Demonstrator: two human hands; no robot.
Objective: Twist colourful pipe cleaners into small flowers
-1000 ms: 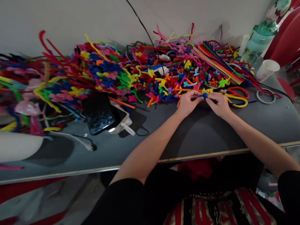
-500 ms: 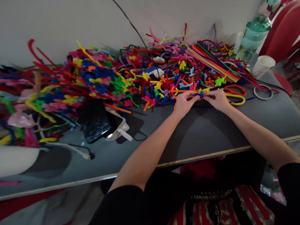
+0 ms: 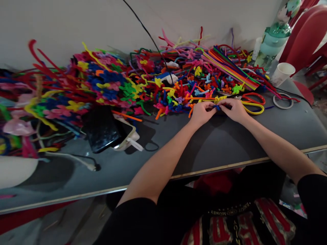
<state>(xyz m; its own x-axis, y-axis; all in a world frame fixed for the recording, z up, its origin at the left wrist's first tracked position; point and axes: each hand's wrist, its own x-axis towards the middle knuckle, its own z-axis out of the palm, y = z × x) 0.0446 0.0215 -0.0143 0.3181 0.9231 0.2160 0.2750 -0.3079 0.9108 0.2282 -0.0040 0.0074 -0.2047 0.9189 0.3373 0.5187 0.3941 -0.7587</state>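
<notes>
My left hand [image 3: 203,113] and my right hand [image 3: 233,109] meet at the front edge of a heap of coloured pipe cleaners. Between their pinched fingertips is a small blue pipe cleaner piece [image 3: 217,107], mostly covered by the fingers. Just behind it shows a yellow pipe cleaner piece [image 3: 220,99]. Scissors with red and yellow handles [image 3: 259,98] lie to the right of my right hand. An orange pipe cleaner [image 3: 195,98] lies behind my left hand.
A dark phone [image 3: 102,129] lies left on the grey table [image 3: 158,166], near a white cable [image 3: 76,159]. Pipe cleaner flowers [image 3: 107,80] are heaped along the wall. On the right are a white tape ring [image 3: 283,101], a paper cup [image 3: 283,74] and a green bottle [image 3: 272,44].
The view has shifted slightly. Both hands remain together at the blue piece, with the right fingers now more over it. Less of the blue piece shows.
</notes>
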